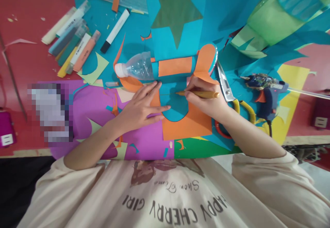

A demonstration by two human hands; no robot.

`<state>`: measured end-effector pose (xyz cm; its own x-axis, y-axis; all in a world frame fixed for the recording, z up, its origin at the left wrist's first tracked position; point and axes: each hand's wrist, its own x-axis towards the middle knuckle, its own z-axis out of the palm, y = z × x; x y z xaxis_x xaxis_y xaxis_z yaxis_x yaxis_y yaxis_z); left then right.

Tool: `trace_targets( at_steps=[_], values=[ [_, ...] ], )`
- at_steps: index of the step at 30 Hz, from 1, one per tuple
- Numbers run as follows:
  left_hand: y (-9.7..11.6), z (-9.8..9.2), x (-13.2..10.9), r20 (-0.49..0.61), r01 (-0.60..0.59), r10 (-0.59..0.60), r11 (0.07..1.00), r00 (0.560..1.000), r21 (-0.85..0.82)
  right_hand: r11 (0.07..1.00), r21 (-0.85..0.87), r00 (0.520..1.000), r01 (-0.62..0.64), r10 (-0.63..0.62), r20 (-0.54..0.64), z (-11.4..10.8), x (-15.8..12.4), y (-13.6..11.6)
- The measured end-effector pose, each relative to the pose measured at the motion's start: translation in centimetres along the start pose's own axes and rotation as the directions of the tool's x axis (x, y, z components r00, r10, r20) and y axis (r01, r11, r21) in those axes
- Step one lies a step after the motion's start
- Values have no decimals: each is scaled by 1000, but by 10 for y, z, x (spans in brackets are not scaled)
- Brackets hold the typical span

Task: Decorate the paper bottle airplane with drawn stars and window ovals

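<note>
My left hand (144, 102) lies flat with fingers apart, its fingertips resting on the orange paper and the blue paper. The orange paper (187, 131) has a deep U-shaped gap. Inside that gap shows blue paper (174, 106), with a thin line across it. Pinched in my right hand (206, 97) is a golden-brown pen (201, 94), its tip at the right end of the line. Just beyond my hands lies a cut clear plastic bottle top (140, 66) with a white cap. An orange strip (175, 66) and a rounded orange piece (205, 57) are to its right.
Scissors (228, 90) and a blue glue gun (269, 97) lie to my right. Several markers (74, 45) and a black-and-white marker (115, 31) are at the back left. A green star (177, 8) on blue paper lies ahead. Purple paper (146, 138) covers the near left.
</note>
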<state>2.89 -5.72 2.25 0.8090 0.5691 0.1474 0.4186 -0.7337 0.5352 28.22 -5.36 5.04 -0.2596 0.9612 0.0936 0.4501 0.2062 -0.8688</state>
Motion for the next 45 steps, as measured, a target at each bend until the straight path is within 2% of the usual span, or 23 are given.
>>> trace_targets(
  at_steps=[6,13,29,32,35,37,40,43,45],
  values=[
    [0,-1,0,18,14,-14,1000,1000,5,999,-41,993,32,-36,-108,2,0,1],
    [-1,1,-1,-17,-22,22,999,1000,25,997,-61,986,53,-62,-155,-2,1,2],
    [1,-2,1,34,51,-51,999,998,-4,991,-130,983,-35,11,-182,-5,0,3],
    [0,-1,1,33,54,-53,999,998,-8,991,-133,968,-12,-22,-248,-8,-2,2],
    [-1,1,0,27,52,-52,999,998,0,994,-94,943,64,-91,-319,-14,-5,-1],
    [-2,1,0,23,45,-45,999,999,3,991,-49,946,127,-136,-294,-19,-7,-2],
    [-2,1,1,14,28,-28,1000,1000,2,986,19,975,164,-159,-156,-23,-12,-3],
    [-1,1,2,17,43,-43,999,999,19,994,67,995,88,-84,-56,-23,-17,0],
    [0,2,2,14,55,-56,998,998,36,994,106,997,25,-17,-77,-21,-19,4]
  ],
)
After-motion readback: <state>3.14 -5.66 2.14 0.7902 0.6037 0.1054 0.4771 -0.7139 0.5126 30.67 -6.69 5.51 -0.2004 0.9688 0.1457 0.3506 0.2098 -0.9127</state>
